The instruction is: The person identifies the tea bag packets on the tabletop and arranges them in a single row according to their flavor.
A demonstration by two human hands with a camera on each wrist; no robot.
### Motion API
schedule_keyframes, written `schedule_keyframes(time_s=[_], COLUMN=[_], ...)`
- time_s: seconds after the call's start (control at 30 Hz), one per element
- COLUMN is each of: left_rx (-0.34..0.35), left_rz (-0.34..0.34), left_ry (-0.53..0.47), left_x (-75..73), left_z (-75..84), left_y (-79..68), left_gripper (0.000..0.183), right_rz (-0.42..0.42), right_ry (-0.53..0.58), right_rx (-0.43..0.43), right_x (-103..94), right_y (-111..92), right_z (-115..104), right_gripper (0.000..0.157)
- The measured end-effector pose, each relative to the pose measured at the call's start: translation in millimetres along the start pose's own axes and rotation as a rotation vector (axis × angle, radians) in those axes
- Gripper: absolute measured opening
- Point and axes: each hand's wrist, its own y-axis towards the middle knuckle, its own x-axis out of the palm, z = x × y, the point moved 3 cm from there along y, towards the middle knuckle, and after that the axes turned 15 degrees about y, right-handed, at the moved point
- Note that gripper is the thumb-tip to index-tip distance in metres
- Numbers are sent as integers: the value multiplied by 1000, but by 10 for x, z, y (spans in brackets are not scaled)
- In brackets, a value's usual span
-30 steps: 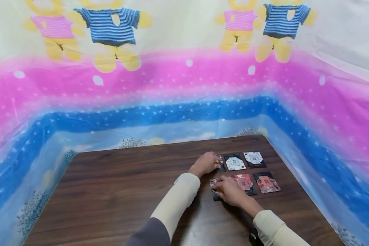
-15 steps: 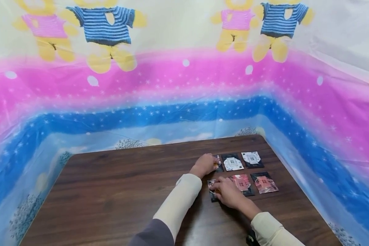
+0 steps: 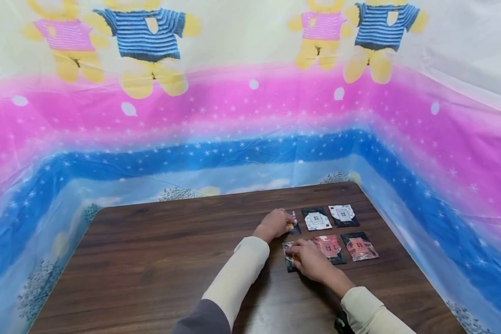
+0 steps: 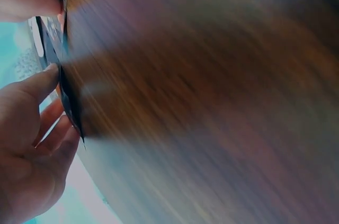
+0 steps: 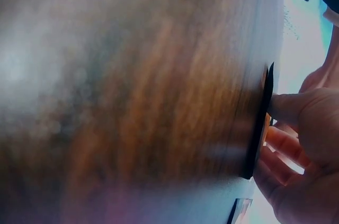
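In the head view, two short rows of flat square sachets lie at the right of the wooden table [image 3: 158, 260]. My left hand [image 3: 274, 224] grips the left-end sachet [image 3: 296, 226] of the back row, covering much of it. In the left wrist view, its thumb and fingertips meet the dark edge of this sachet [image 4: 70, 105]. My right hand [image 3: 311, 260] holds the left-end sachet [image 3: 289, 266] of the front row, partly hiding it. The right wrist view shows thumb and fingers at opposite ends of that black-edged sachet [image 5: 258, 134].
Two black-and-white sachets [image 3: 317, 219] continue the back row. A red-and-black sachet [image 3: 329, 247], partly behind my right hand, and another red sachet [image 3: 360, 247] continue the front row. A printed cloth [image 3: 217, 162] surrounds the table's back and sides.
My left hand has slid slightly left with its sachet, away from the white one beside it. The right hand stays in place on its sachet. The head view shifts a little.
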Motion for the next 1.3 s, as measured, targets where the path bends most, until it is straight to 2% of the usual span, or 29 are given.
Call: schedule_keyframes(time_s=[0.37, 0.73, 1.07, 1.3], left_rx=[-4, -74, -118, -142], left_rz=[-26, -54, -54, -50], left_ry=[-100, -240, -265, -270], left_x=[52, 51, 59, 56], left_z=[-205, -386, -531, -624], left_y=[-143, -337, -488, -624], left_gripper=[32, 29, 32, 31], right_rz=[-21, -6, 6, -6], right_ry=[95, 113, 77, 103], right_rx=[143, 164, 175, 185], right_x=[-11, -8, -2, 23], right_y=[8, 3, 13, 18], right_z=[79, 46, 32, 9], right_gripper=[36, 36, 36, 38])
